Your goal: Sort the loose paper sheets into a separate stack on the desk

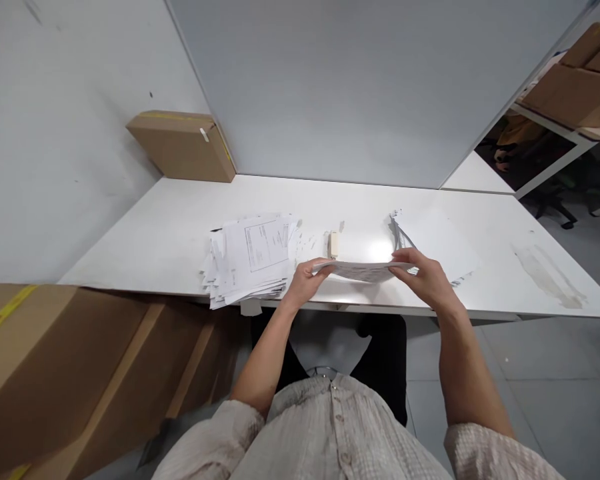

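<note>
Between my two hands a few sheets of paper [363, 272] are held up just above the table's front edge, tilted so that their printed side shows only as a narrow strip. My left hand [307, 280] pinches the left end, and my right hand [420, 273] grips the right end. To the left lies an untidy pile of printed papers [257, 253]. Past my right hand is another stack of papers [437, 240], partly hidden by the hand. A small beige block-like object [334, 244] sits on the table just beyond the held sheets; its kind I cannot make out.
The white table [180, 213] meets a grey partition [330, 93] at the back. A cardboard box [185, 147] stands in the back left corner. Large cardboard boxes [55, 360] crowd the left side below the table. More boxes [573, 93] rest on another table at right.
</note>
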The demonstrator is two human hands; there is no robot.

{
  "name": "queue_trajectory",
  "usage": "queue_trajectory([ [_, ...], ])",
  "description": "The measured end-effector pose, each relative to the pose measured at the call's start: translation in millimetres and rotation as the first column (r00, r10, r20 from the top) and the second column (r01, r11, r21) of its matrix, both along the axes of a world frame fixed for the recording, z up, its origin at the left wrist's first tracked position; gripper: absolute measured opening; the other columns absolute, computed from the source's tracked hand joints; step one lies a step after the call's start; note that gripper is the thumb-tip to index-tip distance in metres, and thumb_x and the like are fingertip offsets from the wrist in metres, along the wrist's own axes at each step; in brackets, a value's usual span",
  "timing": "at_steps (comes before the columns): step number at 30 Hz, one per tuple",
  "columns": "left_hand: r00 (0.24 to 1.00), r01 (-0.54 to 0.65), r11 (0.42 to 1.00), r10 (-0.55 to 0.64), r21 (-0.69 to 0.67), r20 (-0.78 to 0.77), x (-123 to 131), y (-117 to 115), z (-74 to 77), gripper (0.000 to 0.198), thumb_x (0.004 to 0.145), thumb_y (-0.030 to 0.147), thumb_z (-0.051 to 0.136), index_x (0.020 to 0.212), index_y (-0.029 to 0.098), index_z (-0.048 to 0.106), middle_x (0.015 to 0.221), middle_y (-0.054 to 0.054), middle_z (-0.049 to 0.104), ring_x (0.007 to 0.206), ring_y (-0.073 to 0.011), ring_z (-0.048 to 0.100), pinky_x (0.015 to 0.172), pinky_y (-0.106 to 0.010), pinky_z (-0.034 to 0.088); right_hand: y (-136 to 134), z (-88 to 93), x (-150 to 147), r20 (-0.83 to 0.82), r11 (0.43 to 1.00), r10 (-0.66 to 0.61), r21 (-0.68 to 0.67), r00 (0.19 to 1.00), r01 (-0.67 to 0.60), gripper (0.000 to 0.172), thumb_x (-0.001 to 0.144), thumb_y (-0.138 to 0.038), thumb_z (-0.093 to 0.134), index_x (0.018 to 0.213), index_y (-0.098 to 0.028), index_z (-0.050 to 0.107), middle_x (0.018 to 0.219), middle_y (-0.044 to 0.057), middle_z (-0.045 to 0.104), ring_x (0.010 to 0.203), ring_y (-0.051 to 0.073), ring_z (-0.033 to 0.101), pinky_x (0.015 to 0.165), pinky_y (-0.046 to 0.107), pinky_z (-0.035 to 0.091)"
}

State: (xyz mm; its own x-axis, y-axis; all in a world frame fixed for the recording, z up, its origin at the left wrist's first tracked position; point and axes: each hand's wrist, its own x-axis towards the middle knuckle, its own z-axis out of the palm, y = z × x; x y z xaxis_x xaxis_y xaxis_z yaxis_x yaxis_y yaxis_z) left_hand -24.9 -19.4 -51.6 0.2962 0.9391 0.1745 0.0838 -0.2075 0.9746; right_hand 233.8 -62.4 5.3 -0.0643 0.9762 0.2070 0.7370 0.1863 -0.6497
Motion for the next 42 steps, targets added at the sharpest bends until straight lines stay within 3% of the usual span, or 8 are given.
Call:
queue_trajectory([
  [7,0.999,-0.029,0.999,0.029,-0.028,0.025,-8.5,4.5,-3.6,0.028,0.079,0.041,0.061,0.092,0.018,0.070,0.096,-0.006,0.071,0.093,-0.0214,0.063,0.081,-0.031,0.050,6.3,-49.7,7.9,-0.513,0.996,-0.019,-0.080,0.858,-0.026,0.020,0.074,-0.038,0.066,0.084,-0.021,0.066,0.082,0.003,0.067,0.078,0.018,0.061,0.074,0.034,0.049],
  [18,0.988,-0.021,0.985,0.047,-0.174,0.148,-7.3,10.8,-34.9,0.038,0.075,0.044,0.063,0.098,0.014,0.069,0.097,-0.007,0.071,0.091,-0.0225,0.064,0.078,-0.033,0.050,5.8,-58.3,3.0,-0.474,0.989,-0.150,-0.057,0.868,0.140,0.019,0.073,-0.039,0.067,0.078,-0.021,0.068,0.076,0.002,0.067,0.074,0.020,0.061,0.068,0.033,0.048],
  [23,0.996,-0.010,0.983,0.025,-0.183,0.084,-8.9,9.9,-25.6,0.037,0.076,0.045,0.062,0.094,0.013,0.069,0.090,-0.006,0.071,0.082,-0.0211,0.064,0.070,-0.029,0.049,-9.1,-45.9,10.6,-0.482,0.985,-0.147,-0.151,0.864,0.083,0.029,0.074,-0.044,0.066,0.089,-0.019,0.066,0.082,0.005,0.069,0.078,0.021,0.063,0.070,0.036,0.052],
  [27,0.988,0.117,0.968,-0.135,-0.222,-0.068,-11.1,5.4,-7.7,0.037,0.077,0.048,0.059,0.091,0.016,0.070,0.085,-0.004,0.070,0.079,-0.0209,0.064,0.066,-0.028,0.049,-23.8,-16.3,10.8,-0.225,0.988,-0.154,-0.023,0.962,0.153,0.044,0.076,-0.045,0.064,0.113,-0.024,0.057,0.109,0.008,0.064,0.095,0.023,0.060,0.076,0.037,0.051],
  [30,0.949,0.235,0.945,-0.274,-0.228,-0.158,-7.7,0.5,4.7,0.034,0.077,0.048,0.057,0.089,0.019,0.071,0.083,-0.004,0.070,0.078,-0.0203,0.063,0.065,-0.027,0.048,-30.1,-4.4,-1.1,-0.066,0.992,-0.012,-0.130,0.998,0.003,0.045,0.076,-0.047,0.063,0.116,-0.026,0.055,0.116,0.008,0.061,0.098,0.025,0.059,0.066,0.032,0.051],
  [33,0.917,0.311,0.919,-0.357,-0.242,-0.177,-5.7,-1.9,7.8,0.033,0.078,0.047,0.056,0.085,0.018,0.070,0.081,-0.004,0.068,0.076,-0.0188,0.063,0.064,-0.026,0.048,-32.8,-13.7,-14.6,-0.105,0.942,0.106,-0.309,0.989,-0.134,0.030,0.082,-0.045,0.055,0.102,-0.025,0.060,0.094,0.004,0.067,0.080,0.021,0.062,0.061,0.030,0.048],
  [36,0.927,0.284,0.913,-0.340,-0.294,-0.159,-10.2,-0.7,0.7,0.029,0.074,0.043,0.061,0.082,0.016,0.068,0.077,-0.002,0.066,0.071,-0.0165,0.062,0.062,-0.025,0.047,-36.5,-34.6,-19.6,-0.241,0.912,-0.009,-0.399,0.970,-0.091,0.028,0.082,-0.047,0.053,0.090,-0.022,0.062,0.081,0.003,0.067,0.072,0.021,0.063,0.059,0.030,0.048],
  [42,0.949,0.172,0.900,-0.261,-0.401,-0.178,-17.9,5.1,-19.3,0.022,0.074,0.037,0.060,0.075,0.015,0.063,0.061,-0.001,0.061,0.058,-0.0136,0.061,0.057,-0.025,0.050,-48.6,-64.0,-15.0,-0.448,0.852,-0.243,-0.523,0.860,-0.032,0.068,0.077,-0.047,0.061,0.136,-0.025,0.037,0.097,0.007,0.068,0.079,0.024,0.066,0.061,0.034,0.054],
])
